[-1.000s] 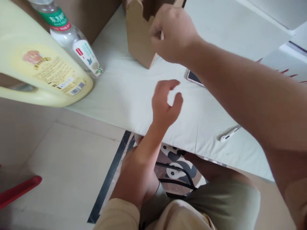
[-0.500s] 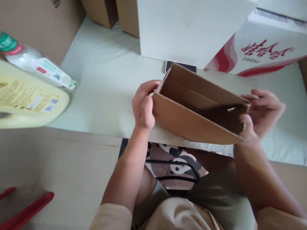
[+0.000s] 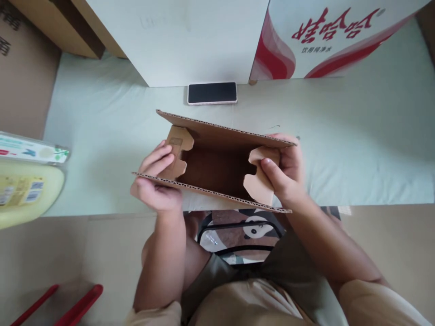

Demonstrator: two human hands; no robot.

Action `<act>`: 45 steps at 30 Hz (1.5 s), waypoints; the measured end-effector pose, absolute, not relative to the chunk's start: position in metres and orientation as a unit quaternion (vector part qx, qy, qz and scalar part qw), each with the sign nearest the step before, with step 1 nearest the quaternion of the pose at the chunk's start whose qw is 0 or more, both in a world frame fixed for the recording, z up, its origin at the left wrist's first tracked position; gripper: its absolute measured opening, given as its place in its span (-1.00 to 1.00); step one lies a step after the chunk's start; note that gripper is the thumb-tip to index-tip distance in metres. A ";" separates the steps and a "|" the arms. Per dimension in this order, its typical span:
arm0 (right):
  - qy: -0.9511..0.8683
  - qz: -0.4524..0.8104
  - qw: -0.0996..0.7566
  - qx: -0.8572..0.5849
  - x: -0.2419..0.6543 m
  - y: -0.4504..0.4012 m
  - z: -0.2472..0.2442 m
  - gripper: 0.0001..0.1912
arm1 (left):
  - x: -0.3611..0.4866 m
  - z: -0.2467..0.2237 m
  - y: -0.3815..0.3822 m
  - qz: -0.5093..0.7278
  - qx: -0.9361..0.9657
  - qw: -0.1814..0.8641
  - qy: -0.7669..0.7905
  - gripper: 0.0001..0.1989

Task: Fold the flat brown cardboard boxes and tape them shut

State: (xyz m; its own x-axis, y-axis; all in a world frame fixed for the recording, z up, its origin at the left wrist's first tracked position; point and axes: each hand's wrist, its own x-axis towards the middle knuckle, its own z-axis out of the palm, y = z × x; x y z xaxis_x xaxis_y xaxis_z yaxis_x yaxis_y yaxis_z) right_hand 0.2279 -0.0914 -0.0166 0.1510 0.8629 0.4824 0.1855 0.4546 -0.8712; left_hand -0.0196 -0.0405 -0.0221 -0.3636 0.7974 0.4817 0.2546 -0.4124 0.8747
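A brown cardboard box (image 3: 210, 190) with an open top is held between my two hands, tilted so I look down into its dark inside. Notched end flaps fold inward at both short sides, and the two long walls stand up. My left hand (image 3: 156, 181) grips the left end, fingers on the left flap (image 3: 175, 149) and thumb outside the near wall. My right hand (image 3: 285, 170) wraps the right end, thumb pressing on the right flap (image 3: 261, 179) and fingers behind the far wall. The box's underside is hidden.
Behind the box a phone (image 3: 212, 93) lies on the pale green sheet (image 3: 356, 149). Large white cartons (image 3: 197, 40) and a red-and-white carton (image 3: 326, 40) stand at the back. A yellow bottle (image 3: 30, 190) and a clear package (image 3: 34, 149) are at left.
The box has shifted left in view and turned, showing its end flaps folded inward. My left fingers are now over the left flap, my right thumb on the right one. The camera view has shifted too.
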 end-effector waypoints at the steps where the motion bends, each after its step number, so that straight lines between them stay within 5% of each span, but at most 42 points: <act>1: -0.598 0.268 0.613 -0.440 0.229 -0.093 -0.016 -0.62 | -0.018 -0.020 -0.042 0.686 0.513 0.178 0.484 -0.26; 4: -0.604 0.261 0.613 -0.438 0.229 -0.095 -0.015 -0.63 | -0.011 -0.015 -0.046 0.722 0.498 0.131 0.463 -0.33; 10: -0.586 0.245 0.637 -0.436 0.224 -0.091 -0.017 -0.79 | -0.008 -0.010 -0.044 0.720 0.506 0.205 0.428 -0.53; 14: -0.601 0.210 0.650 -0.415 0.221 -0.090 -0.025 -0.64 | -0.015 -0.014 -0.044 0.703 0.507 0.234 0.441 -0.64; 19: -0.607 0.189 0.644 -0.425 0.216 -0.091 -0.038 -0.43 | -0.024 -0.016 -0.044 0.680 0.536 0.225 0.446 -0.60; 28: -0.627 0.193 0.623 -0.426 0.224 -0.093 -0.038 -0.64 | -0.029 -0.014 -0.041 0.654 0.585 0.204 0.433 -0.79; 36: -0.559 0.193 0.689 -0.418 0.220 -0.088 -0.039 -0.52 | -0.040 -0.020 -0.037 0.673 0.549 0.182 0.462 -0.73; 41: -0.555 0.242 0.623 -0.496 0.228 -0.089 -0.046 -0.52 | -0.069 -0.039 -0.022 0.694 0.463 0.226 0.503 -0.72; 45: -0.608 0.345 0.549 -0.459 0.222 -0.091 -0.050 -0.31 | -0.078 -0.047 -0.014 0.686 0.428 0.221 0.545 -0.68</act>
